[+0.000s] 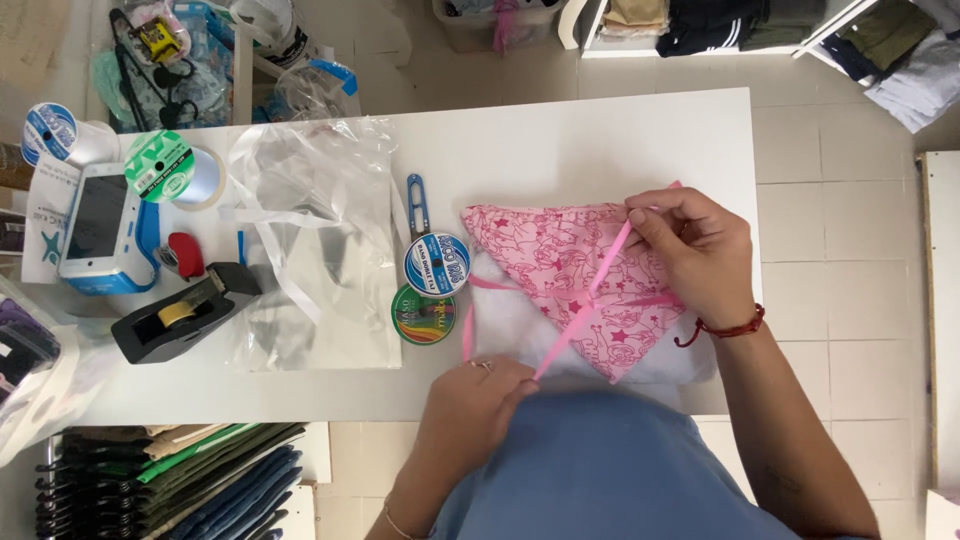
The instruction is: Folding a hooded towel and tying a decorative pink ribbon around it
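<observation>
A folded pink patterned fabric bundle (560,270) lies on the white table (570,140), over a white wrapping. A pink ribbon (590,300) runs diagonally across it and crosses a second strand near the middle. My right hand (690,250) pinches the ribbon's far end at the bundle's upper right corner. My left hand (480,395), with a ring on one finger, grips the near end at the table's front edge. The ribbon is pulled taut between the two hands.
Two tape rolls (432,285) and blue snips (416,205) lie left of the bundle. Further left are clear plastic bags (310,230), a black tape dispenser (185,310), a small white device (100,225) and more rolls (165,165). Folded clothes (170,480) sit below the table.
</observation>
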